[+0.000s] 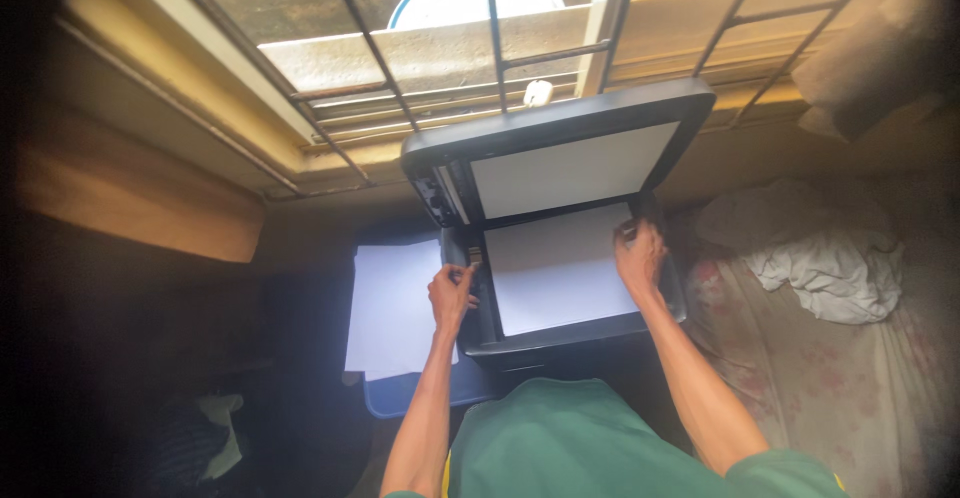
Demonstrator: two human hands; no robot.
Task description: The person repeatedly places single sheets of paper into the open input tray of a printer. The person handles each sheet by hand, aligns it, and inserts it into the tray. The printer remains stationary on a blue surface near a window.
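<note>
A flatbed scanner (480, 333) sits at the centre of the view with its lid (560, 148) raised toward twelve o'clock, the white underside of the lid facing the person. A white sheet of paper (555, 268) lies flat on the scanner's glass, filling most of it. The left hand (452, 293) rests at the sheet's nine o'clock edge, on the scanner's button strip; its grip is loosely curled with the fingertips touching the edge, and I cannot tell whether it pinches the paper. The right hand (640, 253) is at the sheet's two o'clock corner, fingers bent down onto that corner, closing on nothing I can make out. A stack of white paper (390, 308) lies just beside the scanner at nine o'clock. At three o'clock a bed (800, 378) with a flowered cover carries a crumpled white cloth (820, 258). A barred window (450, 48) fills the twelve o'clock side.
</note>
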